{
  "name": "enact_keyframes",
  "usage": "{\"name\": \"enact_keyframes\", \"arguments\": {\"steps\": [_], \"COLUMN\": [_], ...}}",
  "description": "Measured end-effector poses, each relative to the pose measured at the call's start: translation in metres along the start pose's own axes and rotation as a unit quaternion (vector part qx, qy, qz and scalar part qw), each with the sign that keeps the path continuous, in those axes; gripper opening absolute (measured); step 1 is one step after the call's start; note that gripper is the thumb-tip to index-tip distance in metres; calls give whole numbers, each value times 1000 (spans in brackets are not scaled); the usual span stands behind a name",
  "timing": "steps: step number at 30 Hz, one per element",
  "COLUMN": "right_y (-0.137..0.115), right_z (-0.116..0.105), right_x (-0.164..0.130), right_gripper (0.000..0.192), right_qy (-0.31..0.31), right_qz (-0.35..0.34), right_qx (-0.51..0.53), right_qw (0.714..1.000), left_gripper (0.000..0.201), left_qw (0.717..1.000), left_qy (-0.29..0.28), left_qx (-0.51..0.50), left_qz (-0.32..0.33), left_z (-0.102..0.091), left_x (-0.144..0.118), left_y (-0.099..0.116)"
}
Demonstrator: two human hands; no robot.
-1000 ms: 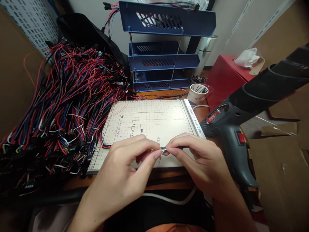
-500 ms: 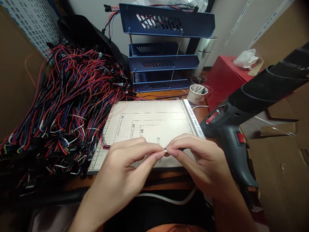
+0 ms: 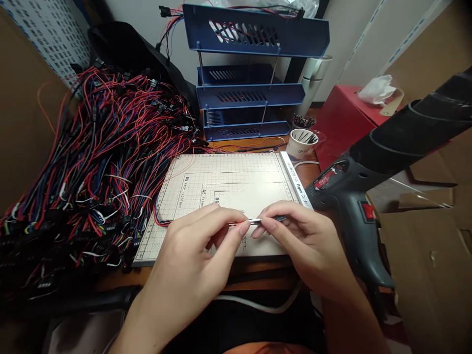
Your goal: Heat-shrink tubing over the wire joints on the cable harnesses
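Note:
My left hand [image 3: 206,241] pinches thin wires between thumb and forefinger. Red and blue wires [image 3: 162,222] run into it from the left side. A short light-coloured length of wire [image 3: 254,221] shows in the gap between my two hands. Opposite it, my right hand [image 3: 300,238] is closed in a pinch on a slim black piece [image 3: 280,218], whose end sticks out past the fingers; whether it is a tube or a connector I cannot tell. Both hands are above the paper cutter board [image 3: 195,172], which has printed grid lines.
A large heap of wires with black connectors [image 3: 121,142] fills the left. Behind stands a blue tiered tray rack [image 3: 254,93]. A paper cup [image 3: 300,143] holds thin black pieces. At the right are a heat gun [image 3: 368,206], a red box [image 3: 339,118] and cardboard [image 3: 424,265].
My fingertips have moved slightly apart and up, so more light-coloured wire shows between them. The black piece sticks out more plainly from my right hand.

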State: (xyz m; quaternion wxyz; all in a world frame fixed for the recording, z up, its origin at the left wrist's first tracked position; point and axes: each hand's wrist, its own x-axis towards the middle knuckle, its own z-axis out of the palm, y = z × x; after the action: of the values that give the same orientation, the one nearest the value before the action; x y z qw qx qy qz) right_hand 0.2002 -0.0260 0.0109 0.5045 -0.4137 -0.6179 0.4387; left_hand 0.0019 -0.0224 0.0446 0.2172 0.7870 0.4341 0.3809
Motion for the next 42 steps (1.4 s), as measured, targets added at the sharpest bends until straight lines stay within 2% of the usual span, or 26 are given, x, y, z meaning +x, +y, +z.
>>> {"name": "enact_keyframes", "arguments": {"steps": [8,11,15,20,24,29,32,37,42], "right_y": [0,3,9,8,4,4,6,3,-8], "right_z": [2,2,3,4,6,7,6,6,6], "right_x": [-2,0,2,6,8,9,8,0,-4], "right_gripper": [4,9,15,23,27,30,29,23,16], "right_qy": [6,-13,-49,-96,-122,-127,-120,-50,0], "right_qz": [-18,28,110,170,190,202,192,162,119], "right_qx": [-8,74,231,355,401,418,394,212,100], "right_qw": [1000,997,966,914,888,876,891,962,988], "left_gripper": [16,18,19,18,22,22,22,12,15], "left_qw": [1000,999,999,999,999,999,999,998,996], "left_qy": [-13,-26,-18,0,4,1,7,33,22], "left_qx": [-16,-35,-40,-43,-43,-42,-29,44,79], "left_qz": [-5,-17,-21,-19,-14,-15,-16,-7,39], "left_z": [0,-2,-1,5,6,6,5,2,-1], "left_x": [1,0,-2,-5,-3,-3,-4,-5,-7], "left_y": [0,4,10,18,23,23,20,9,2]}}
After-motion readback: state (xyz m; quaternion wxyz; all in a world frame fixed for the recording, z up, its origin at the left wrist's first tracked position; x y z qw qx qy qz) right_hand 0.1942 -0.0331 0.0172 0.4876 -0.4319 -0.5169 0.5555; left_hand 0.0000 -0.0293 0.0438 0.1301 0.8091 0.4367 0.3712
